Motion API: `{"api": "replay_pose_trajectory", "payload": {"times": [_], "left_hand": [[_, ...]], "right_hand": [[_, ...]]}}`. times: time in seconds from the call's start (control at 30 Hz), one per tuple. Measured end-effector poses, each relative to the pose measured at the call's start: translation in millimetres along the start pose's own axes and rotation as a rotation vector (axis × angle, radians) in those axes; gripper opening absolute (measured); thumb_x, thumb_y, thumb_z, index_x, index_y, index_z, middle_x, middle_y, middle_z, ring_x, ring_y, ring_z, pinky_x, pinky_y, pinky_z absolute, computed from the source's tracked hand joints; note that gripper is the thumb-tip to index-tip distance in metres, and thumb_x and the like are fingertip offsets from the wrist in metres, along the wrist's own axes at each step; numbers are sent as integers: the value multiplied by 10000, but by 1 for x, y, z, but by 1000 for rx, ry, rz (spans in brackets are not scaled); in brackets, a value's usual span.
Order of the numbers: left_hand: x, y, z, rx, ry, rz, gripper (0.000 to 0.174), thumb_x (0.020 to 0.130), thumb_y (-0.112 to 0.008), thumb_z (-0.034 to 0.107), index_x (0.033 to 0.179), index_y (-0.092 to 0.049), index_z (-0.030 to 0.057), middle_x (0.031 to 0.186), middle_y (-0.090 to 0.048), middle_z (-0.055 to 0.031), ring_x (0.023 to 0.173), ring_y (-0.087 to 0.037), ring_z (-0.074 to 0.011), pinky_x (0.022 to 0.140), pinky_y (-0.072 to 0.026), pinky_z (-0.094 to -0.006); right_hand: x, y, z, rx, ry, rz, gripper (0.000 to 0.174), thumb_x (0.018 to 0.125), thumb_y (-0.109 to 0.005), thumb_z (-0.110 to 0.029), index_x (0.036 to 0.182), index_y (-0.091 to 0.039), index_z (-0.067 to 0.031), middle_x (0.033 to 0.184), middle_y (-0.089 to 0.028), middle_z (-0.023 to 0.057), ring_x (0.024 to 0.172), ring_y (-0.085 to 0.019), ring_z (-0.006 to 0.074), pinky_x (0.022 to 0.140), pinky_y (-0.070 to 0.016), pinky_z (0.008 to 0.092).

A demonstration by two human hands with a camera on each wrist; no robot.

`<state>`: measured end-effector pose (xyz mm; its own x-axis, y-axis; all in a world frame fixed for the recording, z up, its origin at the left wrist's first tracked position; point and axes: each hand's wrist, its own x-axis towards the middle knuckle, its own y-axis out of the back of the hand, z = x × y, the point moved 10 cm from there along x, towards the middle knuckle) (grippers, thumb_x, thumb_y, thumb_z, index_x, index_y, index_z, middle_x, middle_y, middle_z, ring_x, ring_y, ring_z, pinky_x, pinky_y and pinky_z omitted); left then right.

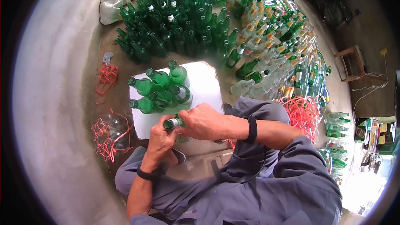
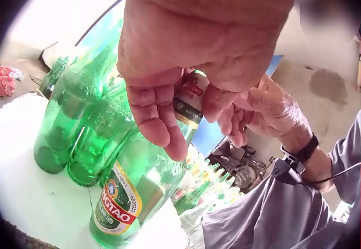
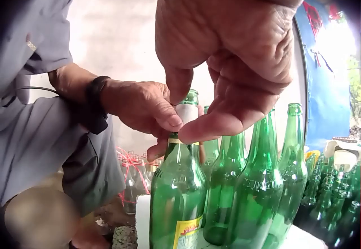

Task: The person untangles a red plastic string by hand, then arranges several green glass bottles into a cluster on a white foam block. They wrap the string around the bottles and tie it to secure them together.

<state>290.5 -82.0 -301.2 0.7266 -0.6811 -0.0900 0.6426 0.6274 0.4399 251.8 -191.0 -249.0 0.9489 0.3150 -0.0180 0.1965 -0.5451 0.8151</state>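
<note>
A green glass beer bottle [image 2: 121, 204] with a red, yellow and white label stands upright on a white slab [image 1: 204, 83]. Around its neck is a white neck label [image 3: 187, 114]. My left hand [image 1: 160, 139] holds the bottle by the neck, fingers curled about it. From the other side, my right hand [image 1: 204, 121] pinches at the neck label with thumb and fingers, partly hiding it. Several more green bottles [image 3: 256, 187] stand close behind on the slab; one of them, a bottle [image 1: 182, 94], carries a pale neck label.
Beyond the slab, many green bottles [image 1: 166, 35] stand packed together, with clear bottles [image 1: 271, 66] to the right. Red plastic strapping [image 1: 302, 116] lies by the right knee, more red strapping [image 1: 108, 75] on the left floor. A wooden stool [image 1: 350, 64] is far right.
</note>
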Motion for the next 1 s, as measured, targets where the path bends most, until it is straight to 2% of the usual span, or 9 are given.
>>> {"api": "replay_pose_trajectory", "payload": {"times": [0.03,0.13,0.17,0.4,0.5,0.67,0.8,0.87,1.0], "left_hand": [[-1,6,-3,39,14,28,294,896,-678,14,1179,-602,10,836,-710,-65,699,-675,-121,646,-551,-282],[-11,21,-9,-37,126,91,297,895,-678,8,1184,-606,9,829,-702,-70,693,-677,-132,637,-549,-282],[-15,27,-15,-66,194,108,313,874,-713,64,1167,-615,13,826,-701,-102,718,-679,-172,657,-539,-321],[-25,56,-21,-10,147,228,274,882,-707,62,1133,-618,2,772,-683,-96,681,-675,-162,635,-535,-313],[-26,64,-25,-38,184,269,263,883,-702,57,1125,-617,-1,776,-681,-96,659,-675,-160,627,-541,-313],[-27,78,-31,-17,183,317,265,903,-678,34,1156,-609,-5,872,-693,-82,684,-691,-146,632,-564,-286],[-25,76,-38,-6,180,316,267,904,-674,35,1159,-606,-9,871,-692,-82,687,-691,-146,637,-565,-285],[-27,78,-39,-13,177,347,282,884,-688,60,1146,-603,-1,793,-685,-122,663,-701,-186,629,-546,-319],[-26,80,-40,10,186,365,298,883,-696,77,1157,-604,4,773,-675,-122,669,-705,-186,625,-545,-322]], "right_hand": [[-1,1,1,6,-4,-1,429,901,-691,-362,924,-564,46,638,-641,193,617,-656,416,569,-508,489],[0,-9,1,-20,-26,-93,415,892,-707,-356,901,-569,35,681,-656,203,642,-661,420,586,-513,490],[-1,-11,0,-17,-15,-106,412,888,-713,-353,891,-570,33,695,-659,209,656,-664,424,598,-515,492],[-3,-23,-2,-21,41,-159,390,859,-737,-311,858,-553,33,664,-630,212,664,-645,446,600,-493,513],[-2,-26,-4,-51,56,-187,369,857,-735,-306,843,-603,38,680,-659,212,686,-679,415,606,-513,495],[-5,-34,-4,-47,100,-216,368,865,-736,-274,862,-534,34,650,-618,211,651,-637,438,581,-481,510],[-5,-39,-4,-52,116,-222,359,867,-728,-268,855,-535,35,654,-620,210,651,-638,437,582,-484,505],[-6,-44,-1,-73,105,-229,337,868,-712,-255,844,-539,34,659,-622,207,655,-642,431,591,-491,501],[-8,-55,5,-116,106,-287,312,868,-696,-239,833,-544,31,677,-624,203,670,-647,424,607,-499,493]]}}
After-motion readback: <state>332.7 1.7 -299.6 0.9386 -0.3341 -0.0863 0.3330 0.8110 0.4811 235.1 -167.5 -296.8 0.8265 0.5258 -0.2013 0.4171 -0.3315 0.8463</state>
